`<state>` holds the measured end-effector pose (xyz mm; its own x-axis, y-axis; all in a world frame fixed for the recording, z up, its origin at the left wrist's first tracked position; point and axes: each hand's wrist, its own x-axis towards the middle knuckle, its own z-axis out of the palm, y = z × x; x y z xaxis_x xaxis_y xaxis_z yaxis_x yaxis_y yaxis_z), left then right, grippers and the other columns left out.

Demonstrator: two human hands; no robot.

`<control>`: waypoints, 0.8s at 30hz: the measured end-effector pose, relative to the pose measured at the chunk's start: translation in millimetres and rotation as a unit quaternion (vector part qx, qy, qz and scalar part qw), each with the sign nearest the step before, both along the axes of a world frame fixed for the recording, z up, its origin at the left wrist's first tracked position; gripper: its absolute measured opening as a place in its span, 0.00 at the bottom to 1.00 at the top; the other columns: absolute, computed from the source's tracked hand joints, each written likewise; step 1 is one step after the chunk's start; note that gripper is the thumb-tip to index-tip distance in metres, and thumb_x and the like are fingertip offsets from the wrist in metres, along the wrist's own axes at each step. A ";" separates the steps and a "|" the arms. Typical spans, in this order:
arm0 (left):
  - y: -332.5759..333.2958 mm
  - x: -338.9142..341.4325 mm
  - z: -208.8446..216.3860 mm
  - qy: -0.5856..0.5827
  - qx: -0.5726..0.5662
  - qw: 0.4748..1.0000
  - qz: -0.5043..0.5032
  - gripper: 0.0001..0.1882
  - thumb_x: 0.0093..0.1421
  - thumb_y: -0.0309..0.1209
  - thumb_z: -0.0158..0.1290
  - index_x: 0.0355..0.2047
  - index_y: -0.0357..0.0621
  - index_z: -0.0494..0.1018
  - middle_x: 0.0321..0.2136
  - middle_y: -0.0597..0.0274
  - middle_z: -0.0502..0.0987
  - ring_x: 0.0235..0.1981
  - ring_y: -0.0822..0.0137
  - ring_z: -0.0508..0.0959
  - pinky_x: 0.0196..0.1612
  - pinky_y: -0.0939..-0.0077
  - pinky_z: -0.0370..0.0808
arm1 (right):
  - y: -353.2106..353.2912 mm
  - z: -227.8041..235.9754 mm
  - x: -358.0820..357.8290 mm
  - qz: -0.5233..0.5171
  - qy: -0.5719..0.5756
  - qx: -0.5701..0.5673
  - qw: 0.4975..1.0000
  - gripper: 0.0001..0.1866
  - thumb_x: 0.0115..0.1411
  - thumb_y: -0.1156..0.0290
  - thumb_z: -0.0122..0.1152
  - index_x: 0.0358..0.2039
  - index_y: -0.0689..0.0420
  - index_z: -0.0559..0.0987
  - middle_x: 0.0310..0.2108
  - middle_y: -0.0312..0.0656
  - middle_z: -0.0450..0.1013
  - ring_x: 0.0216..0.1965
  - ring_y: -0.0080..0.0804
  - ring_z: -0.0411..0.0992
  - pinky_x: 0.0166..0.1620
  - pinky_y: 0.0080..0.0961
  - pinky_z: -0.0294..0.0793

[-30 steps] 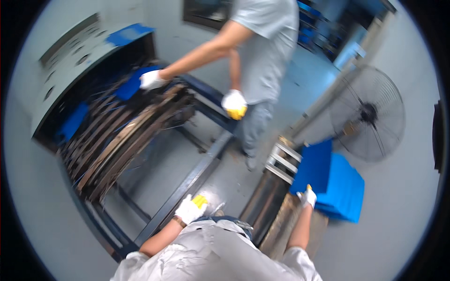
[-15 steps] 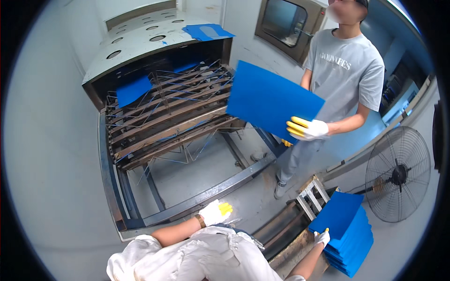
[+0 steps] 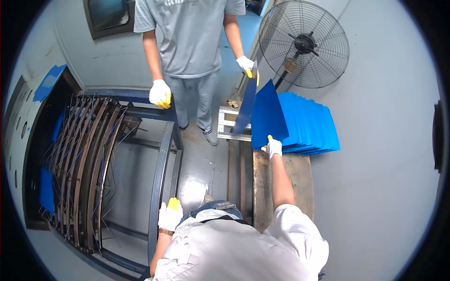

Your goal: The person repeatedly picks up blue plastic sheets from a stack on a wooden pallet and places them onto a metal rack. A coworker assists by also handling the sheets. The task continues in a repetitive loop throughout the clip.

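Note:
My right hand (image 3: 273, 148), in a white glove with yellow fingers, pinches the near edge of a dark blue sheet (image 3: 268, 113). The sheet's far end is lifted to a point above a fanned stack of blue sheets (image 3: 310, 122), which lies on a worn wooden bench (image 3: 300, 174). My left hand (image 3: 170, 215), gloved the same way, hangs empty beside the dark metal frame (image 3: 161, 161), its fingers loosely extended. Facing me, a co-worker's gloved hand (image 3: 245, 64) holds another blue sheet (image 3: 247, 103), seen nearly edge-on, close to the stack.
On the left stands a rack of brown slats with bent wires (image 3: 89, 164), leading into a dark oven-like opening. Blue pieces (image 3: 46, 189) lie inside it. A large caged fan (image 3: 304, 44) rises behind the stack. The co-worker's other hand (image 3: 160, 93) is near the frame's corner.
My view has swung right toward the stack. The co-worker's sheet has gone from broad-side to nearly edge-on, held in one hand near the stack. My right hand still grips the top sheet.

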<state>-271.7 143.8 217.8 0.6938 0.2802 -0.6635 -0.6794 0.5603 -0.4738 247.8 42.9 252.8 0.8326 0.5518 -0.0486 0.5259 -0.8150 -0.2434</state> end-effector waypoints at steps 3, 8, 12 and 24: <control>-2.9 8.9 8.0 0.116 0.158 0.978 -0.070 0.21 0.57 0.44 0.39 0.43 0.40 0.63 0.43 0.58 0.67 0.43 0.62 0.67 0.42 0.66 0.67 | -9.3 -8.1 7.0 0.021 -0.053 -0.074 0.996 0.18 0.40 0.64 0.65 0.29 0.61 0.74 0.23 0.45 0.72 0.24 0.36 0.72 0.28 0.27 0.72; -0.9 10.2 1.2 0.116 0.149 0.978 -0.084 0.21 0.57 0.45 0.38 0.42 0.41 0.64 0.41 0.59 0.69 0.41 0.61 0.68 0.41 0.66 0.68 | -15.2 -18.3 14.2 0.111 -0.189 -0.152 0.964 0.27 0.40 0.46 0.59 0.30 0.57 0.74 0.28 0.40 0.72 0.30 0.35 0.71 0.31 0.29 0.70; -1.8 10.4 7.9 0.124 0.139 0.979 -0.080 0.21 0.57 0.46 0.38 0.41 0.41 0.64 0.40 0.60 0.70 0.41 0.61 0.69 0.40 0.66 0.69 | -17.2 -17.1 8.7 0.192 -0.255 -0.175 0.932 0.15 0.42 0.56 0.60 0.28 0.51 0.75 0.26 0.38 0.73 0.26 0.36 0.71 0.26 0.27 0.70; 0.1 -14.5 0.9 0.126 0.092 0.986 -0.057 0.22 0.57 0.47 0.37 0.42 0.42 0.64 0.42 0.60 0.69 0.42 0.61 0.68 0.41 0.64 0.68 | -2.8 20.7 -24.1 -0.175 0.474 0.467 0.726 0.08 0.54 0.71 0.44 0.34 0.57 0.70 0.32 0.38 0.69 0.28 0.30 0.69 0.28 0.26 0.69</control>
